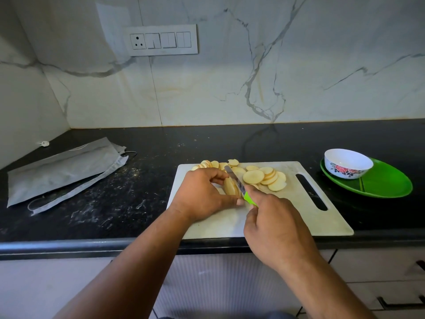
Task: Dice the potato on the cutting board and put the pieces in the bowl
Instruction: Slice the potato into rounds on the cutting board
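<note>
A white cutting board point(299, 203) lies on the black counter. On its far half lie several round potato slices point(264, 177). My left hand point(202, 194) grips a stack of slices standing on edge point(230, 186) near the board's middle. My right hand point(276, 231) holds a knife with a green handle point(249, 199); its blade point(234, 178) lies across the top of the held stack. A white bowl with a flower print point(348, 163) stands to the right of the board. It looks empty.
The bowl sits on a green oval plate point(386, 183) at the right. A grey pouch point(62, 171) with a cord lies on the counter at the left. A marble wall with a switch panel point(162, 40) rises behind. The counter's front edge runs just below the board.
</note>
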A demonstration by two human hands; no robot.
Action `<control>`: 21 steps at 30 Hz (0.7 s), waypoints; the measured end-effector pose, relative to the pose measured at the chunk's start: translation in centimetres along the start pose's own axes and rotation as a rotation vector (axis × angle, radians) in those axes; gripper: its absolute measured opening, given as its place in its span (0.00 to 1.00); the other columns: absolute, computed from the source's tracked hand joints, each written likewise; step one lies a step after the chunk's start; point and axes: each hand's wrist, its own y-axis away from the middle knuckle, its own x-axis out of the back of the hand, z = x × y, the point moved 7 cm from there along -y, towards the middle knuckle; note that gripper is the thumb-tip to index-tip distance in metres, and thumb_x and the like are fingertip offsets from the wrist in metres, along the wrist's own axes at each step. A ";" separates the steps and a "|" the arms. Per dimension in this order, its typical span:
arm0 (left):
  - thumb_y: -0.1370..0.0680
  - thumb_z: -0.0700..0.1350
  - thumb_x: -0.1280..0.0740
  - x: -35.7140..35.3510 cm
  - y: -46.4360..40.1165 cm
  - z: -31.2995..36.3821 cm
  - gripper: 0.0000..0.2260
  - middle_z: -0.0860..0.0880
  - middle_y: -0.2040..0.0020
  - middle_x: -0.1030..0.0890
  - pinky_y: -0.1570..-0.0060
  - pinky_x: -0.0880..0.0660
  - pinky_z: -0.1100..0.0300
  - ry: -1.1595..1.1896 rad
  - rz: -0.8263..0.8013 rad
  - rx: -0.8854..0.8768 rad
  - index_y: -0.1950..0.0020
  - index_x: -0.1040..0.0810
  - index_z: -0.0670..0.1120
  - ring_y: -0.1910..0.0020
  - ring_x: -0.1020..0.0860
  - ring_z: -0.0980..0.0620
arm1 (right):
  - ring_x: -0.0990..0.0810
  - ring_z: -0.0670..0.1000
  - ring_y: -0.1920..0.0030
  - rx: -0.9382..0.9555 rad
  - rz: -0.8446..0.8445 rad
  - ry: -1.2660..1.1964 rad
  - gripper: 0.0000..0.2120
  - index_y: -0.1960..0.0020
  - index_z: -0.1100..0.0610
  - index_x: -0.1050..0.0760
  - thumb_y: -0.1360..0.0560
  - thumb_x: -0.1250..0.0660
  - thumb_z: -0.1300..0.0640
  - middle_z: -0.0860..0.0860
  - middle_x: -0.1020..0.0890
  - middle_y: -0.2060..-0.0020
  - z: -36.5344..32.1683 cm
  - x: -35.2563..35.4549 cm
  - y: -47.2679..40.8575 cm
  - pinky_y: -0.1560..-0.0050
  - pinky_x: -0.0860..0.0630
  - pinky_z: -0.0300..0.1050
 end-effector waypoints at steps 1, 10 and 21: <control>0.39 0.61 0.15 0.1 0.0 0.0 0.28 0.61 0.50 0.14 0.48 0.18 0.61 0.019 -0.008 0.005 0.43 0.16 0.55 0.60 0.18 0.64 | 0.21 0.44 0.50 0.012 -0.001 0.012 0.25 0.23 0.46 0.40 0.19 0.41 0.54 0.43 0.19 0.44 -0.2 -0.1 -0.1 0.57 0.28 0.30; 0.28 0.52 0.20 -0.2 0.4 0.1 0.09 0.60 0.53 0.13 0.44 0.19 0.57 0.139 -0.030 -0.041 0.50 0.15 0.60 0.55 0.14 0.57 | 0.25 0.42 0.59 0.052 0.021 0.066 0.26 0.22 0.46 0.41 0.19 0.41 0.52 0.42 0.19 0.52 -0.2 0.1 0.5 0.68 0.36 0.27; 0.33 0.47 0.16 -0.2 -0.2 -1.1 0.20 0.53 0.51 0.12 0.43 0.17 0.51 0.259 -0.028 0.068 0.45 0.18 0.49 0.52 0.13 0.55 | 0.28 0.40 0.66 0.024 -0.003 0.044 0.27 0.21 0.45 0.44 0.19 0.42 0.51 0.40 0.30 0.66 -0.6 0.3 1.5 0.73 0.36 0.31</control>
